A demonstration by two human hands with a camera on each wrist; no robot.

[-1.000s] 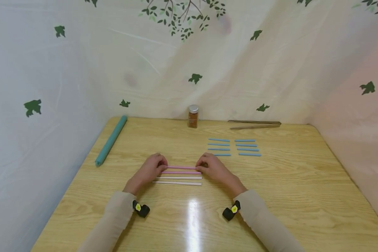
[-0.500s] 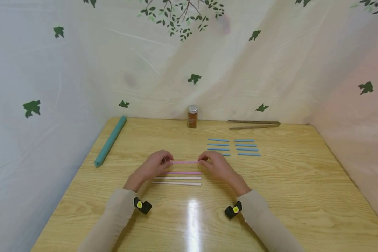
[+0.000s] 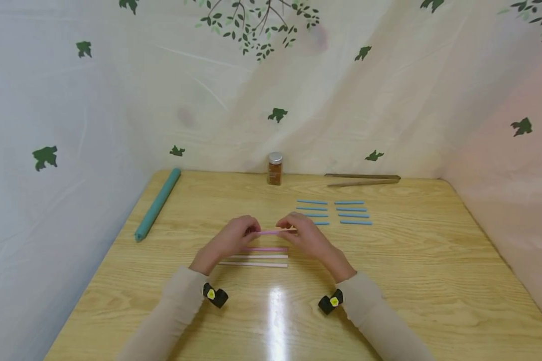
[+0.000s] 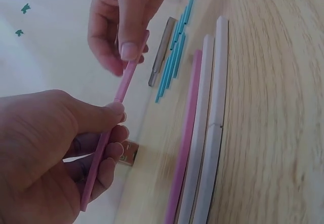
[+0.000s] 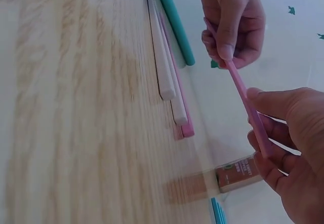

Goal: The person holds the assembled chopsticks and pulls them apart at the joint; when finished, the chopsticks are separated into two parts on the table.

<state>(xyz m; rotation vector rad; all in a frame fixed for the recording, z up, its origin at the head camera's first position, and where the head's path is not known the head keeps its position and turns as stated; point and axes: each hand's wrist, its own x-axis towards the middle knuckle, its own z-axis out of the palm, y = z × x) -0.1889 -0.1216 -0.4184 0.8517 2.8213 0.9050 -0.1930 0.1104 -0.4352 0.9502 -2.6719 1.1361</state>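
A thin pink stick (image 3: 268, 232) is raised above the table between both hands. My left hand (image 3: 233, 236) grips one part of it, thumb on top and fingers curled beneath, as the left wrist view shows. Around the other end of the same stick (image 5: 255, 120) my right hand (image 3: 310, 236) has its thumb and fingers. Below the hands a second pink stick (image 3: 266, 249) lies on the table. Two white sticks (image 4: 215, 82) rest parallel beside it, nearer to me; one shows a seam partway along. The left hand partly covers the left ends of these sticks in the head view.
Several short blue sticks (image 3: 351, 209) lie in two columns at the right rear. Brown tongs (image 3: 366, 180) lie behind them. A jar with a silver lid (image 3: 275, 169) stands at the back edge; a teal roll (image 3: 158, 205) lies at the left. Patterned cloth (image 3: 226, 100) surrounds the table (image 3: 433, 260).
Both hands have lifted the far pink stick off the row and moved it away from me. The left hand has slid rightward, closer to the right hand. The other sticks stay in place.
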